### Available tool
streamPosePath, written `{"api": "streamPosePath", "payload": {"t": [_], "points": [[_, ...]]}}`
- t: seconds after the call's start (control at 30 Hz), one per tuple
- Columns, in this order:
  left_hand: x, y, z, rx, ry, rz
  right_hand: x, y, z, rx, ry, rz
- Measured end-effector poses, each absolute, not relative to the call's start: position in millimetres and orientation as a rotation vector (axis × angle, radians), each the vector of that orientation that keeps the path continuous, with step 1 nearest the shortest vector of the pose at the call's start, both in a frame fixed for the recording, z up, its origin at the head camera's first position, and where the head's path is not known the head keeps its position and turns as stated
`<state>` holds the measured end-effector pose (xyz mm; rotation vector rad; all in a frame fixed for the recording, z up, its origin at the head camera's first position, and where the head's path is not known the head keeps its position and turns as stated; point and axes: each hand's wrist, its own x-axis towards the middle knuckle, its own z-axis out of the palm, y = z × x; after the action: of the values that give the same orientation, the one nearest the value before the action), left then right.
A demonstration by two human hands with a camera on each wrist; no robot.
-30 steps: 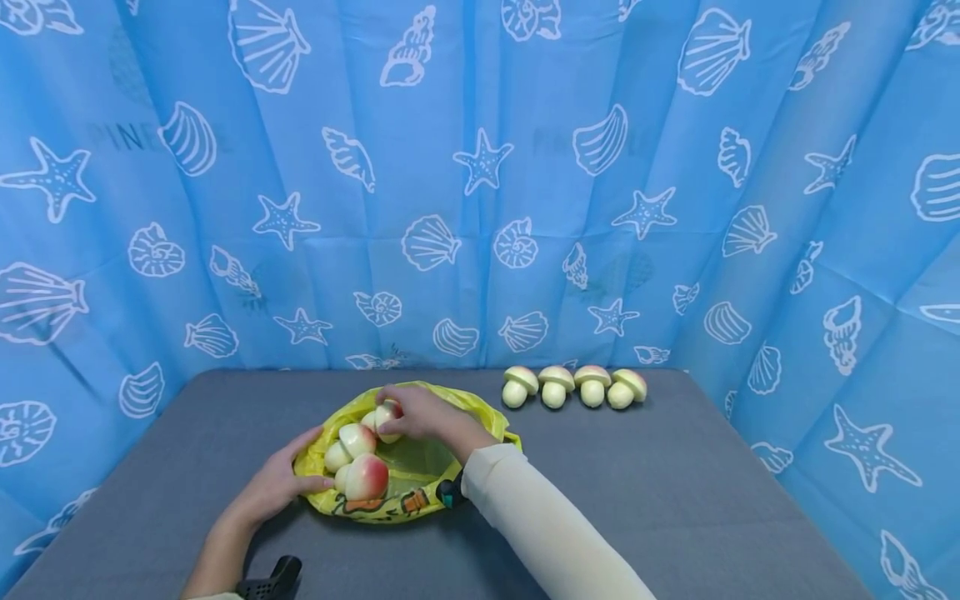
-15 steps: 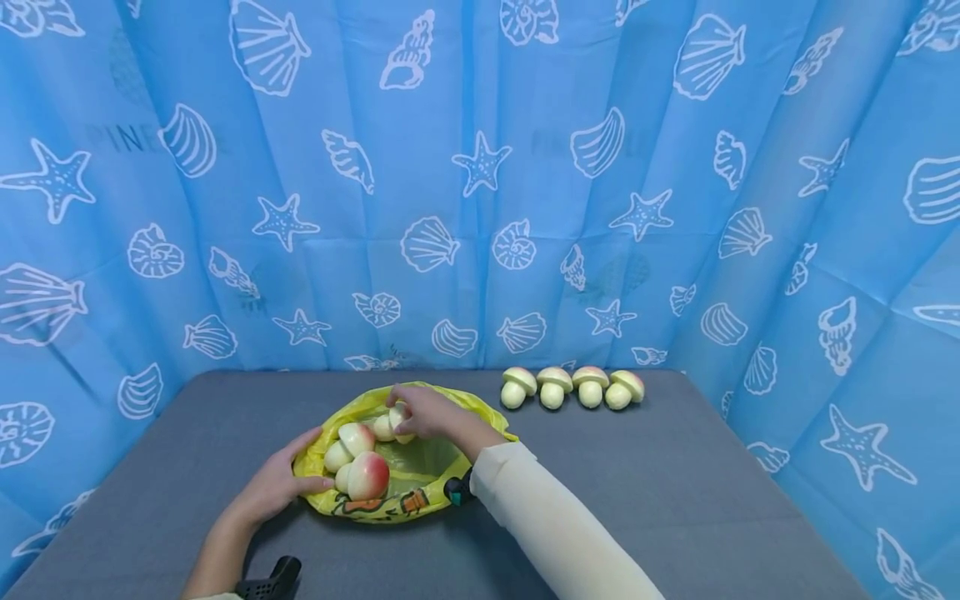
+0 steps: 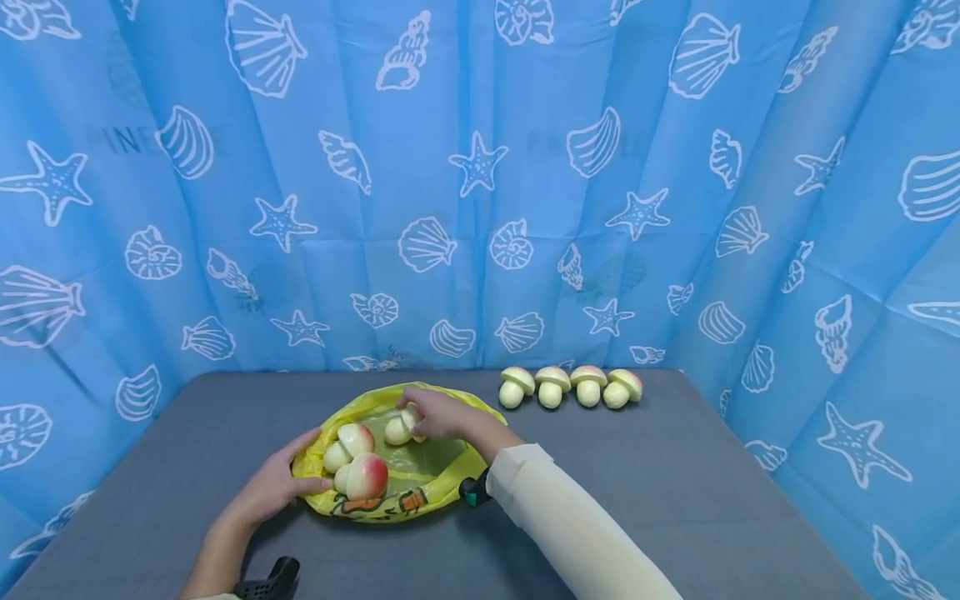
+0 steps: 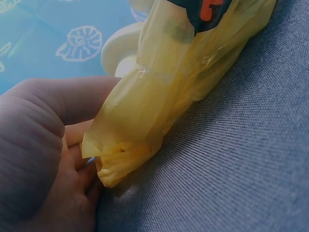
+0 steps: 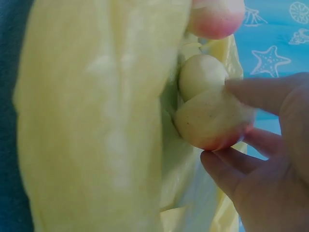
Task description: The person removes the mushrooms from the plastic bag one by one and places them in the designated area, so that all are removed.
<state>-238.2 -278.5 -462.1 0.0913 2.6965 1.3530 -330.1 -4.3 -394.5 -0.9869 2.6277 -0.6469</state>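
Left grip (image 3: 279, 479) holds the bag (image 3: 352, 410) near 2 mushrooms (image 3: 367, 476); right grip (image 3: 441, 414) pinches 1 mushroom (image 3: 397, 430) inside; 4 mushrooms (image 3: 553, 387) lie outside.

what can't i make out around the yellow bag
Head view: part of the held mushroom, covered by the right hand.
Left wrist view: fingertips of the left hand, behind the yellow bag.
Left wrist view: bag print, cut off by the top edge.
Right wrist view: upper mushroom, cut off by the top edge.
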Motion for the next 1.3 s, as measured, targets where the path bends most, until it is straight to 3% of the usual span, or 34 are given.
{"api": "streamPosePath", "payload": {"t": [0.7,1.3], "points": [[-241.3,-277.4,-463.0,0.111,2.681,1.350,-317.1,29.3,-392.0,-1.103,2.744,-0.641],[-238.8,-281.1,-463.3,0.119,2.688,1.352,-299.1,80.8,-393.8,-1.199,2.912,-1.103]]}}
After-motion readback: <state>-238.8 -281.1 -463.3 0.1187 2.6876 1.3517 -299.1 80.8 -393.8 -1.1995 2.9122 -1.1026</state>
